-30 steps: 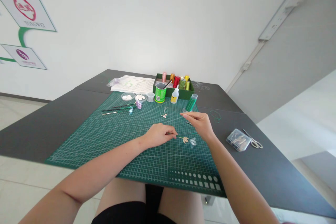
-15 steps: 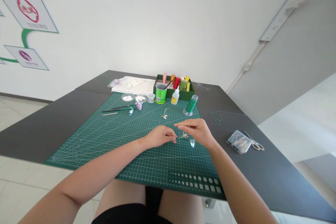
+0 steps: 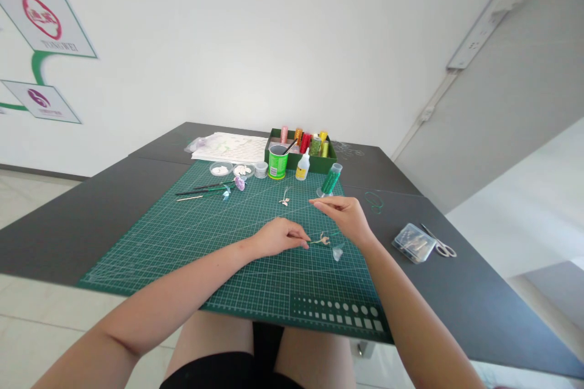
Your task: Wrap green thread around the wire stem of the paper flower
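My left hand [image 3: 283, 237] is closed in a pinch on the thin stem of a small pale craft flower [image 3: 324, 239], which points right from the fingertips. Just above and to the right, my right hand [image 3: 343, 216] has thumb and forefinger pressed together; whatever is between them is too fine to make out. A translucent pale-blue petal-like piece [image 3: 337, 253] hangs or lies just beyond the flower, with a faint green strand near it. Below both hands spreads the green cutting mat [image 3: 237, 273]. Another small pale flower piece [image 3: 285, 201] lies farther back.
A green thread spool [image 3: 331, 179], a glue bottle [image 3: 302, 166], a green can [image 3: 278, 164] and shallow dishes [image 3: 221, 169] stand along the back. Behind is a box of spools [image 3: 325, 164]. A lilac flower [image 3: 239, 183] lies left; a clear case [image 3: 414, 243] and scissors [image 3: 444, 249] lie right.
My right hand has risen a little and moved right, away from my left fingertips. The flower in my left hand has shifted slightly right and shows more plainly.
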A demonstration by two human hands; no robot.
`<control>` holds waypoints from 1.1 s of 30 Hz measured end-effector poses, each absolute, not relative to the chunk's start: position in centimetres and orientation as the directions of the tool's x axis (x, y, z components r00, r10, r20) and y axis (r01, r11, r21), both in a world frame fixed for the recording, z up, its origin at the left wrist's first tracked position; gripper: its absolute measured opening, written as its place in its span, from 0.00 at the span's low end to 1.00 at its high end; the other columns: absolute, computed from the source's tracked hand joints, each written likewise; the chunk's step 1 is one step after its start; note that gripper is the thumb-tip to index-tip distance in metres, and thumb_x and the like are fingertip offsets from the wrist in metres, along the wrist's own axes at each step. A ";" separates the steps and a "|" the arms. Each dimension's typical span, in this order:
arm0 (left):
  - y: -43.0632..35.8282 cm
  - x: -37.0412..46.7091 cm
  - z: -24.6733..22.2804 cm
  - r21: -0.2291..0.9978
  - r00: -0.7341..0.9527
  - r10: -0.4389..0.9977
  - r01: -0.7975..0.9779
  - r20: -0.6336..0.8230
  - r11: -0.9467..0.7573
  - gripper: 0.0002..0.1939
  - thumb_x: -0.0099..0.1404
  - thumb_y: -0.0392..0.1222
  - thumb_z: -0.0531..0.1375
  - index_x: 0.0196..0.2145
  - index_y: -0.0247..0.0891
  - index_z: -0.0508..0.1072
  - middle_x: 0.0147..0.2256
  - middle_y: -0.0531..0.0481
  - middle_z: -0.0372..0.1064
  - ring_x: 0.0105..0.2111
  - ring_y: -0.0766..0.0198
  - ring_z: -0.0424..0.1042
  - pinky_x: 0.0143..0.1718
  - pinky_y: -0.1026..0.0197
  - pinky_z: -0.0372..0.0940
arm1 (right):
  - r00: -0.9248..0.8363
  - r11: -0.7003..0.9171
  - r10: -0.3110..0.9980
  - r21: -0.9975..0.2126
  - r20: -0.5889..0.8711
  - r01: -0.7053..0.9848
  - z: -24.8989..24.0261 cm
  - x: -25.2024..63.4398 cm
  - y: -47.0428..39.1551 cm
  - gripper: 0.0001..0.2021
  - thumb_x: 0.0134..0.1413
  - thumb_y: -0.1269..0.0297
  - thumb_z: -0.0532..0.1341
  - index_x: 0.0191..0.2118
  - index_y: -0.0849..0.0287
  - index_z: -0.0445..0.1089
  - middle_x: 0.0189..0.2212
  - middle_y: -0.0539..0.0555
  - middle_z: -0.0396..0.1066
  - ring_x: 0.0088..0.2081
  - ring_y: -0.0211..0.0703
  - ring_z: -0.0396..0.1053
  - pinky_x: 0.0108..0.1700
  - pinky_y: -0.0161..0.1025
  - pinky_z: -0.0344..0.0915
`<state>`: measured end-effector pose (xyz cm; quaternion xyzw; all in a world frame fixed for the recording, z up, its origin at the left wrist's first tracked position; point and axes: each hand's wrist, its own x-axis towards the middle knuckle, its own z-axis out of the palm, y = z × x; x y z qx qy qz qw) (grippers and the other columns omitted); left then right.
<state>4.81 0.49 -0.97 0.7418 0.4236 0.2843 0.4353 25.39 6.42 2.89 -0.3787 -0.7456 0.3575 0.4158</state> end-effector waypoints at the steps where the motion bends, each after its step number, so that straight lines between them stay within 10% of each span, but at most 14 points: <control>1: 0.4 4.8 -0.9 0.893 0.477 0.877 0.368 0.059 -0.260 0.07 0.64 0.41 0.64 0.38 0.41 0.82 0.36 0.51 0.83 0.38 0.60 0.80 0.39 0.64 0.67 | -0.355 0.449 0.870 -0.849 0.343 0.280 2.6 25.5 6.8 0.13 0.53 0.53 0.67 0.37 0.55 0.84 0.31 0.56 0.81 0.36 0.53 0.77 0.34 0.44 0.72; 23: 2.2 3.3 0.1 0.974 -0.148 0.963 0.048 0.227 -0.222 0.15 0.60 0.45 0.66 0.43 0.35 0.83 0.39 0.42 0.82 0.29 0.61 0.75 0.30 0.61 0.68 | -0.566 0.266 0.822 -0.918 0.057 0.294 0.1 24.7 8.0 0.16 0.48 0.50 0.69 0.33 0.59 0.83 0.23 0.52 0.74 0.25 0.39 0.64 0.28 0.37 0.59; 28: 3.4 1.8 0.4 0.980 -0.341 0.934 -0.119 0.109 -0.158 0.17 0.53 0.45 0.69 0.41 0.35 0.83 0.38 0.42 0.82 0.25 0.68 0.66 0.27 0.64 0.61 | -0.426 0.072 0.902 -0.997 0.070 -0.010 1.1 26.1 8.4 0.23 0.45 0.45 0.70 0.36 0.63 0.81 0.12 0.40 0.47 0.17 0.31 0.42 0.21 0.35 0.42; 33: 4.4 0.2 0.7 0.968 -0.441 0.897 -0.202 0.046 -0.149 0.22 0.49 0.46 0.70 0.42 0.35 0.83 0.41 0.41 0.81 0.24 0.71 0.62 0.22 0.67 0.51 | -0.200 0.146 0.971 -0.988 0.133 0.052 1.9 30.2 10.7 0.21 0.41 0.47 0.71 0.33 0.63 0.81 0.12 0.41 0.48 0.17 0.32 0.43 0.22 0.35 0.42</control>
